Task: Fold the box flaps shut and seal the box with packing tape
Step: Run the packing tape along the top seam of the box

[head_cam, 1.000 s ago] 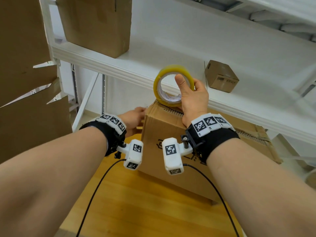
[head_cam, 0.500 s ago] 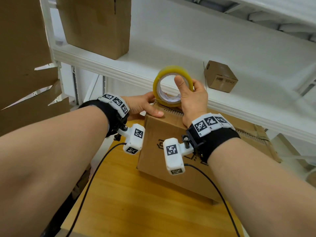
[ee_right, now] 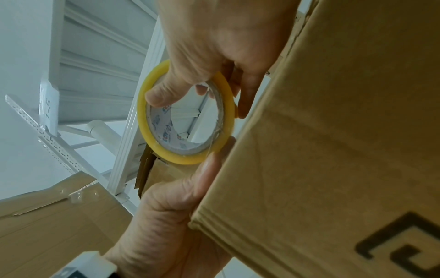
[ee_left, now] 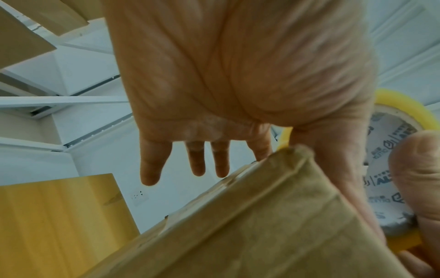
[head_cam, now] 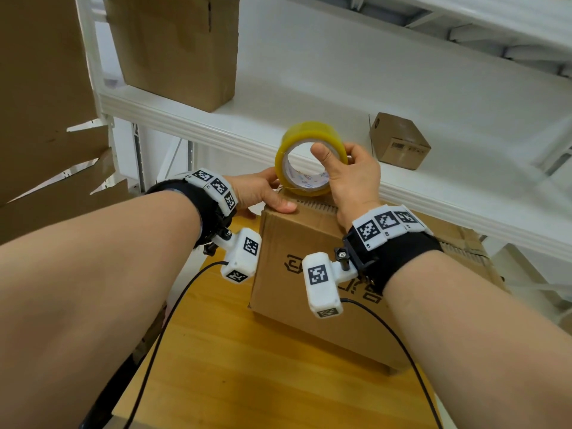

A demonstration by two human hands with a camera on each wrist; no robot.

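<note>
A brown cardboard box (head_cam: 309, 243) stands on the wooden table, its top closed. A yellow roll of packing tape (head_cam: 309, 134) stands upright on the box's top at the near left corner. My right hand (head_cam: 349, 171) grips the roll (ee_right: 152, 79), thumb through its core and fingers over the far rim. My left hand (head_cam: 263, 193) rests on the box's left top corner, thumb flat along the top edge beside the roll. In the left wrist view the fingers (ee_left: 197, 159) hang straight past the box corner (ee_left: 292, 150), holding nothing.
A white shelf (head_cam: 402, 88) runs just behind the box, with a small cardboard box (head_cam: 399, 140) on it and a larger one (head_cam: 176, 44) at the left. Flattened cardboard (head_cam: 46, 119) stands at the far left. Wooden tabletop (head_cam: 247, 366) lies in front. Camera cables trail over it.
My left hand rose from the box's left side onto its top left corner, thumb now beside the tape roll. The right hand kept its grip on the roll.
</note>
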